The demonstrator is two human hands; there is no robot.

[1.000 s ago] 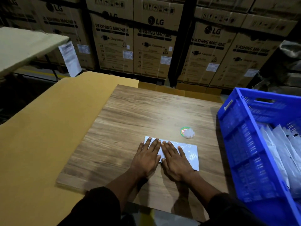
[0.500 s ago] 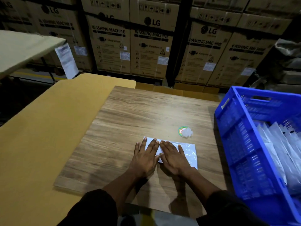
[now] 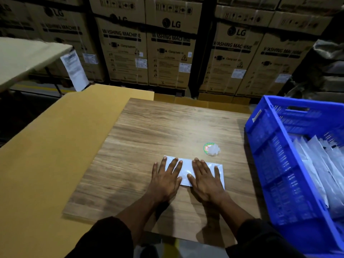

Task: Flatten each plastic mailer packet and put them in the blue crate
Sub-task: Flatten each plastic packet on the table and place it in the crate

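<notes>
Pressing hands [image 3: 165,180] apart now (mailer [image 3: 186,171] flatter)

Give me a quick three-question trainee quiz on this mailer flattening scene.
1. True or false: both hands press flat on the white plastic mailer packet.
2. Which side of the wooden board holds the blue plastic crate? A left, B right.
3. What lies in the crate already?

Key:
1. True: left hand and right hand lie open on it.
2. B.
3. Other clear and white plastic packets.
</notes>
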